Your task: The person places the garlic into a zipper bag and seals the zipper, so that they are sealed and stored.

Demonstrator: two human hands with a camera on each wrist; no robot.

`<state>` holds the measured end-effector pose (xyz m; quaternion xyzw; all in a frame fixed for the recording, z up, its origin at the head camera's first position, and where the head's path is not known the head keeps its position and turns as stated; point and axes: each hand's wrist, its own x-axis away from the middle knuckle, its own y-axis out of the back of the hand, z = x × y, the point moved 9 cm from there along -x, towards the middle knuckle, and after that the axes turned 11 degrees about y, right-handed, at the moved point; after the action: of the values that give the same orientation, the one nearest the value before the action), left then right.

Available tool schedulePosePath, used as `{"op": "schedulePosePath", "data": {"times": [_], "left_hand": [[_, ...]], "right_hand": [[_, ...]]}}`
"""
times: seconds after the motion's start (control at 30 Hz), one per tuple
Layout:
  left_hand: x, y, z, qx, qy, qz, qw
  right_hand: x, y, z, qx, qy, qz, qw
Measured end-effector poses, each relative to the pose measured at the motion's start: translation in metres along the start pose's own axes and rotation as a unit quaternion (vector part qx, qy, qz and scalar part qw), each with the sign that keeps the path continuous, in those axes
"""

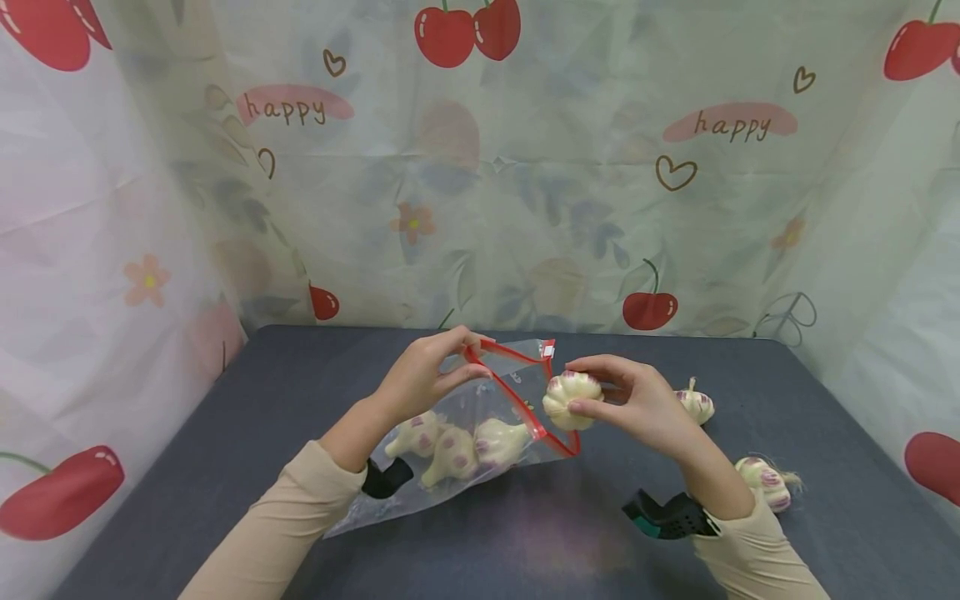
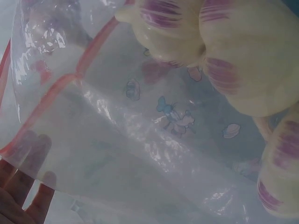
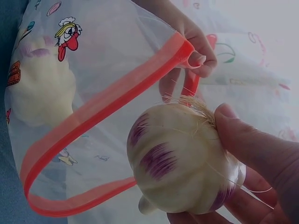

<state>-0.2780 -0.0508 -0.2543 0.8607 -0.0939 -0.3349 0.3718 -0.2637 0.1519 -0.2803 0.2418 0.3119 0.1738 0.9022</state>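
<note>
My left hand (image 1: 431, 371) pinches the upper rim of a clear zip bag (image 1: 450, 492) whose red-edged mouth gapes toward the right. Inside the bag lie several garlic bulbs (image 1: 453, 454), white with purple streaks. Between thumb and fingers, my right hand (image 1: 637, 404) holds another garlic bulb (image 1: 572, 400) right at the bag's mouth. In the right wrist view this held bulb (image 3: 175, 158) shows its root hairs, with the red zip strip (image 3: 107, 119) beside it. The left wrist view looks through the plastic, with bagged bulbs (image 2: 252, 56) close to the camera.
Two loose garlic bulbs lie on the dark table (image 1: 570, 533) at the right: one bulb (image 1: 696, 403) behind my right hand, the other bulb (image 1: 765, 483) beside my right wrist. A printed curtain (image 1: 495, 208) with cherries hangs around the back and sides.
</note>
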Motion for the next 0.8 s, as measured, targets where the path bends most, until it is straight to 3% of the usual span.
{"op": "schedulePosePath", "data": {"times": [0.8], "left_hand": [[0.000, -0.001, 0.001, -0.006, -0.001, -0.001, 1.0000]], "right_hand": [[-0.003, -0.011, -0.003, -0.002, -0.009, 0.012, 0.9999]]}}
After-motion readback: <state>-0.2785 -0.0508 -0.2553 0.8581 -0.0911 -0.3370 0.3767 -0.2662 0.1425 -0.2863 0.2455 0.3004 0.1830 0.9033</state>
